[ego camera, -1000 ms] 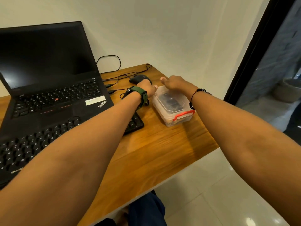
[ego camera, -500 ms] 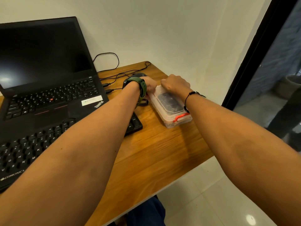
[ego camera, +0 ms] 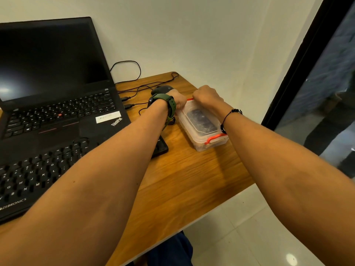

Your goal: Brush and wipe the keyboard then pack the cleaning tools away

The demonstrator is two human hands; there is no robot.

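Both fists now curled at far clasp of clear plastic box (ego camera: 201, 129), left hand (ego camera: 177, 100) and right hand (ego camera: 206, 96). Fingers tucked under, exact pinch hidden. Tools apparently packed; near red clasp (ego camera: 215, 138) down, probably only 1 latch left.

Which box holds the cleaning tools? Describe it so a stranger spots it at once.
On the wooden desk, right of the ThinkPad laptop and the black mouse, sits a clear plastic box. Red latches on its ends set it apart; both hands are at its far end.
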